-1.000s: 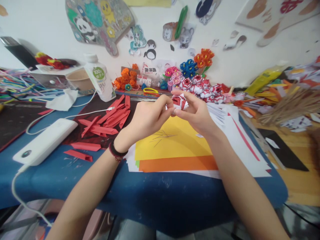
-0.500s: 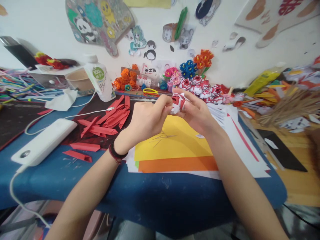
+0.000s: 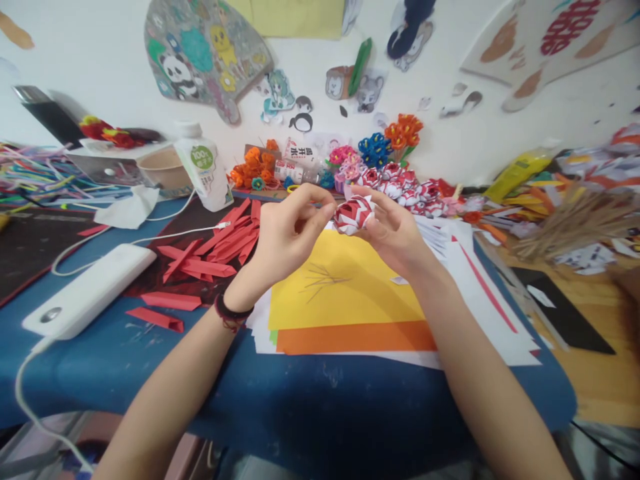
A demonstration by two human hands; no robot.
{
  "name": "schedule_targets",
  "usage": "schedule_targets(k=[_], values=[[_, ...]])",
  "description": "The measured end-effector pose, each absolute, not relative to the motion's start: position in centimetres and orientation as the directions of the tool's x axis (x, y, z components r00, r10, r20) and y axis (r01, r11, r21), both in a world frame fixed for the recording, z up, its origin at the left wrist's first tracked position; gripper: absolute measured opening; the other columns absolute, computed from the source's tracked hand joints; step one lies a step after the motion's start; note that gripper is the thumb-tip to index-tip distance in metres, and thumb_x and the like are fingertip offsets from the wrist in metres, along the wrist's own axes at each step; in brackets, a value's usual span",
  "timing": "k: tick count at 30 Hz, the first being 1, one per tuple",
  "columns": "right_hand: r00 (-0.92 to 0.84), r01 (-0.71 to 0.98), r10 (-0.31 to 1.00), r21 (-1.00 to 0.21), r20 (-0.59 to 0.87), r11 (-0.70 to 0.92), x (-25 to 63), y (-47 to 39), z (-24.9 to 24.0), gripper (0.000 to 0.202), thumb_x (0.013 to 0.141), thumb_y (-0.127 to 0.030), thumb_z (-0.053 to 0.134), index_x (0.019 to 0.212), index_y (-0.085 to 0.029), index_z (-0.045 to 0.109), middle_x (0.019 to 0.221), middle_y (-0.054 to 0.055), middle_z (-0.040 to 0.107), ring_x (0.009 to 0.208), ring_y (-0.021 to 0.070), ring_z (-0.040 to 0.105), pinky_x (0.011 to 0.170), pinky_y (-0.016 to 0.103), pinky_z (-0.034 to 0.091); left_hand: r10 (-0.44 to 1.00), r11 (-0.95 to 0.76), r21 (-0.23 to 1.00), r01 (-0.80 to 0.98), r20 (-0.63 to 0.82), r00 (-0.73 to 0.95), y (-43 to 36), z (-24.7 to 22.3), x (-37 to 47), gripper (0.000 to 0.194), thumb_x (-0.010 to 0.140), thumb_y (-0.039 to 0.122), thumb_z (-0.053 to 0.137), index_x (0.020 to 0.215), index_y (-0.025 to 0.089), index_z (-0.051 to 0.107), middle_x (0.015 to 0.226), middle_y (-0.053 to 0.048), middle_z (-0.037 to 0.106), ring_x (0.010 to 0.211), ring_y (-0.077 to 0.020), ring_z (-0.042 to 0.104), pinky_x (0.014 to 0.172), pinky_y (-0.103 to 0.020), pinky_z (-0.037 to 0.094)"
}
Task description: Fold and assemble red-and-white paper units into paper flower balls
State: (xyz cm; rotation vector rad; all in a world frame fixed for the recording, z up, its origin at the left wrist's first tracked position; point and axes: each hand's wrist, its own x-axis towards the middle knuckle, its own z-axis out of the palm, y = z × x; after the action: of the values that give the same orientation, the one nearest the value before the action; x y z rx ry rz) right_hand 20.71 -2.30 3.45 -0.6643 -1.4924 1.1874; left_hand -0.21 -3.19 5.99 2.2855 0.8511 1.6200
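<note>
My right hand (image 3: 397,230) holds a red-and-white folded paper flower (image 3: 354,213), its fingers curled round the right side. At the flower's left edge, the thumb and forefinger of my left hand (image 3: 295,230) are pinched together, touching a petal. The flower is raised above a yellow paper sheet (image 3: 350,300), on which several thin wire-like pieces (image 3: 324,279) lie. Left of my left hand is a pile of folded red paper strips (image 3: 220,243). Similar red-and-white paper flowers (image 3: 405,183) are heaped behind my right hand.
An orange sheet (image 3: 355,338) and white paper (image 3: 480,320) lie under the yellow one. To the left are a white power bank (image 3: 90,290) with a cable and a white bottle (image 3: 203,167). Brown paper strips (image 3: 575,227) and a black flat piece (image 3: 565,310) lie right.
The flower has turned, so more of its red-and-white petals show. My left hand has drawn slightly left, from over the flower to its edge. The view has tilted up a little.
</note>
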Motion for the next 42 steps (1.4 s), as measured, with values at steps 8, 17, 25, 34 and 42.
schedule_targets(k=[8, 17, 25, 34, 42], values=[[-0.238, -0.097, 0.855, -0.887, 0.46, 0.451, 20.9, -1.7, 2.8, 0.064, 0.075, -0.052, 0.087, 0.132, -0.035, 0.065, 0.143, 0.003, 0.062, 0.118, 0.0251, 0.067, 0.094, 0.038, 0.064, 0.507, -0.848, 0.385, 0.364, 0.79, 0.344, -3.2, 5.6, 0.2, 0.011, 0.099, 0.028, 0.064, 0.092, 0.019, 0.065, 0.053, 0.01, 0.046, 0.046, -0.0045, 0.043, 0.051, -0.02, 0.032], [-0.225, -0.006, 0.847, -0.87, 0.481, 0.493, 20.9, -1.9, 2.9, 0.069, 0.064, -0.058, 0.092, 0.124, -0.032, 0.07, 0.139, 0.004, 0.064, 0.115, 0.0278, 0.069, 0.09, 0.04, 0.064, 0.588, -0.796, 0.445, 0.41, 0.727, 0.354, -3.3, 5.4, 0.4, 0.008, 0.096, 0.026, 0.065, 0.093, 0.02, 0.066, 0.055, 0.008, 0.052, 0.05, -0.0061, 0.047, 0.054, -0.021, 0.034], [-0.178, 0.012, 0.856, -0.869, 0.485, 0.495, 20.5, -2.4, 3.2, 0.069, 0.066, -0.06, 0.09, 0.127, -0.033, 0.069, 0.147, 0.005, 0.059, 0.129, 0.0311, 0.062, 0.102, 0.043, 0.06, 0.657, -0.737, 0.449, 0.505, 0.651, 0.38, -2.8, 5.1, 0.2, 0.006, 0.093, 0.026, 0.066, 0.09, 0.02, 0.065, 0.053, 0.008, 0.052, 0.046, -0.0077, 0.044, 0.051, -0.023, 0.028], [-0.201, -0.017, 0.852, -0.871, 0.483, 0.49, 20.3, -2.0, 2.8, 0.061, 0.069, -0.049, 0.092, 0.123, -0.03, 0.071, 0.131, 0.006, 0.067, 0.124, 0.0289, 0.065, 0.108, 0.043, 0.056, 0.6, -0.724, 0.273, 0.633, 0.703, 0.383, -2.9, 4.8, 0.2, 0.012, 0.095, 0.033, 0.066, 0.095, 0.021, 0.066, 0.055, 0.007, 0.057, 0.046, -0.0082, 0.049, 0.053, -0.022, 0.027], [-0.216, 0.017, 0.847, -0.865, 0.486, 0.501, 20.5, -1.8, 2.5, 0.063, 0.07, -0.049, 0.092, 0.127, -0.032, 0.072, 0.136, 0.006, 0.06, 0.126, 0.0292, 0.062, 0.108, 0.043, 0.056, 0.578, -0.731, 0.223, 0.645, 0.706, 0.41, -2.7, 4.7, 0.0, 0.009, 0.094, 0.028, 0.063, 0.091, 0.02, 0.066, 0.054, 0.006, 0.058, 0.045, -0.0086, 0.052, 0.053, -0.022, 0.027]])
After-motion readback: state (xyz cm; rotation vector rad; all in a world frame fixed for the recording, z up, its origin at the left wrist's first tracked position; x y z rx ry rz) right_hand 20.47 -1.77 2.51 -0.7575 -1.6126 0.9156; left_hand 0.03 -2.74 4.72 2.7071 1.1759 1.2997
